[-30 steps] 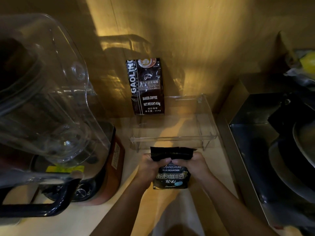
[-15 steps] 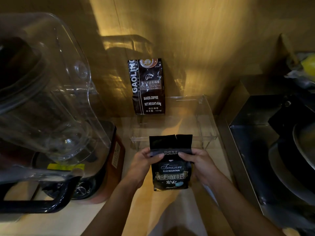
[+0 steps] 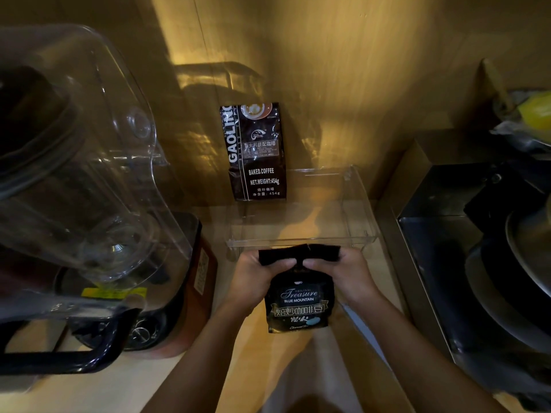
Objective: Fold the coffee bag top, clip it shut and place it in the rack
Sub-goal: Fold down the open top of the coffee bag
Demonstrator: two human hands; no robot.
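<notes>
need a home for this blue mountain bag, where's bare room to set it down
The clear rack is bare from the Gaolin bag at its back left across to its right wall. Bare counter also lies between the blender and the left hand. Right of the rack, the steel unit crowds in.

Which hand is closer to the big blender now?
Left. The left hand grips the coffee bag on the side facing the blender; the right hand grips its far side.
</notes>
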